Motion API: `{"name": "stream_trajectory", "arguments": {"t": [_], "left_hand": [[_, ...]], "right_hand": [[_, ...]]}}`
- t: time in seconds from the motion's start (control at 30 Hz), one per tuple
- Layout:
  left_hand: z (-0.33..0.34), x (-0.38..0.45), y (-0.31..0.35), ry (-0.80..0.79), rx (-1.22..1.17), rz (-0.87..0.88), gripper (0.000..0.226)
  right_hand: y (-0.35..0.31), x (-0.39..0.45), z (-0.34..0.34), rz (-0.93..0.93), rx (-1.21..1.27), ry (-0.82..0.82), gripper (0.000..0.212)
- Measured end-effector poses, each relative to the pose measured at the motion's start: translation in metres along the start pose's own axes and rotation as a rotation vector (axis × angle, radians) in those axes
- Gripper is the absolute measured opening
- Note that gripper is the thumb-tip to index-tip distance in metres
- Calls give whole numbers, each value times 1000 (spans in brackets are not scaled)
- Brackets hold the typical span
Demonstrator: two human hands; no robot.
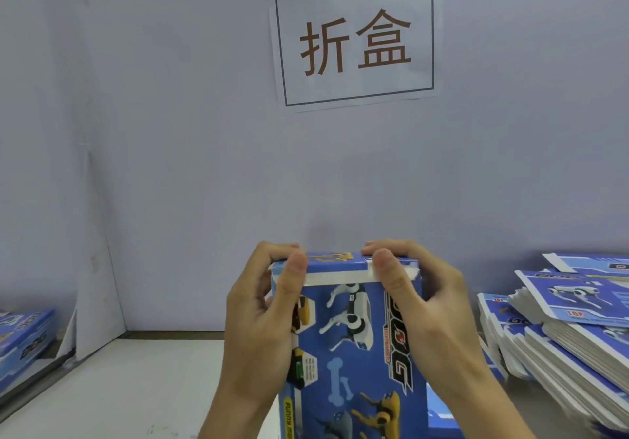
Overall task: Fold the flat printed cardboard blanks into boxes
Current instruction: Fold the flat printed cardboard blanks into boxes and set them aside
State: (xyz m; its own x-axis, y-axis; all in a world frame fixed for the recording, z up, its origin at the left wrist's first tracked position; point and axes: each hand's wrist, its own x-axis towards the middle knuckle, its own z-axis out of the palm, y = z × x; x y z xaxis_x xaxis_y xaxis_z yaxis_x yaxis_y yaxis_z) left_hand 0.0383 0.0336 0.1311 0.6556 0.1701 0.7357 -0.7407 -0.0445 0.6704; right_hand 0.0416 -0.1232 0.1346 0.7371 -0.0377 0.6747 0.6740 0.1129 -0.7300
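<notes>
Box (pixel 354 336) bottom cut off; left hand (pixel 262 319), right hand (pixel 425 312) grip its top

Both forearms are raised side by side in front of the body. The left hand (pixel 258 316) and right hand (pixel 429 306) are curled at the same height, thumbs pressed forward, fingers hooked over the box (pixel 354 336).

One blue printed box (pixel 350 336) is held by two hands, left (pixel 262 319) and right (pixel 432 306). One heap of flat blanks (pixel 565 329), too many to count, is seen, along with one folded box (pixel 23 340) and one wall sign (pixel 355 40).
</notes>
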Motion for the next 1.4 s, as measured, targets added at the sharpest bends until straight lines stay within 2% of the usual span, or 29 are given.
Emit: {"name": "stream_trajectory", "arguments": {"t": [0.13, 0.3, 0.47, 0.63, 0.77, 0.9, 0.97, 1.07, 1.27, 1.33, 1.4], "left_hand": [[-1, 2, 1, 9, -74, -54, 42], [0, 1, 0, -10, -137, -79, 27], [0, 2, 4, -1, -124, -115, 44], [-1, 2, 7, -18, -149, -150, 30], [-2, 2, 6, -31, -151, -155, 24], [-10, 2, 3, -94, -243, -162, 29], [-13, 1, 3, -163, -213, -128, 43], [-11, 0, 4, -168, -171, -94, 45], [-8, -2, 4, -183, -82, -13, 35], [-8, -1, 2, -149, -54, 31, 20], [-9, 1, -2, -97, -55, 41, 11]], "right_hand": [[-8, 2, 3, 56, 16, -49, 30], [-10, 2, 4, 49, 17, -38, 28], [-10, 1, 1, 108, 71, -18, 38], [-12, 1, 3, 144, 95, -31, 39], [-10, 2, 1, 163, 185, -52, 20], [-7, 2, -2, 182, 309, -67, 18], [-7, 1, -5, 170, 346, -96, 27], [-3, 0, -10, 108, 311, -147, 49], [1, 0, -11, 90, 264, -100, 55], [3, -1, -7, 61, 242, -38, 44], [5, -1, 0, -4, 192, 76, 22]]}}
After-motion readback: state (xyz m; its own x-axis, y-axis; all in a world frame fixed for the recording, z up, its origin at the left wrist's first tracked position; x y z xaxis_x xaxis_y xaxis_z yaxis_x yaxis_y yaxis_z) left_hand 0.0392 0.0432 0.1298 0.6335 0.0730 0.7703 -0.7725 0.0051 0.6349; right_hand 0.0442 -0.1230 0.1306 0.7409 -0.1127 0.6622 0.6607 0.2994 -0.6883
